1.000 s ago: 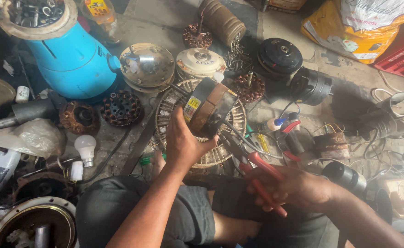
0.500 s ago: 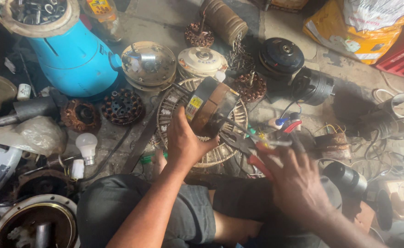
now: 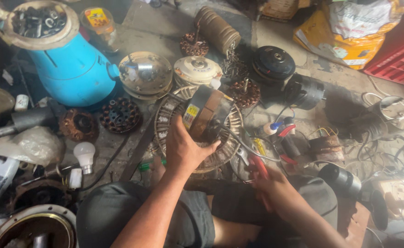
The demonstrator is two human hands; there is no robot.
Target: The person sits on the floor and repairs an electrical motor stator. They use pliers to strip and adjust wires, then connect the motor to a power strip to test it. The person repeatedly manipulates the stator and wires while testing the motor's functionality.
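my left hand [image 3: 183, 149] is wrapped round the lower edge of a small motor block [image 3: 206, 112], fingers closed on it, tilting it up over a round stator ring [image 3: 165, 121] on the floor just ahead of my knees. my right hand [image 3: 268, 183] is shut round the red handles of a pair of pliers [image 3: 252, 161], nose pointing up-left toward a thin wire [image 3: 243, 142] that runs off the block; i cannot tell whether the nose is biting the wire.

progress, as i judge it: the block is already out of any housing and lies bare in my hand, but its leads are not yet cut or stripped. that part looks left to do.

materials: block is dark laminated steel with a brownish band and a yellow label, boxy, edges worn. ring under it is ribbed with pale slots, dusty. copper-wound rotors [image 3: 245, 92] beside it, dull reddish. blue plastic drum [image 3: 68, 69] at far left holds mixed metal bits. cream fan covers [image 3: 197, 70], black motor [image 3: 273, 62], white bulb [image 3: 84, 154]. concrete floor [image 3: 156, 27], gritty and oil-stained.
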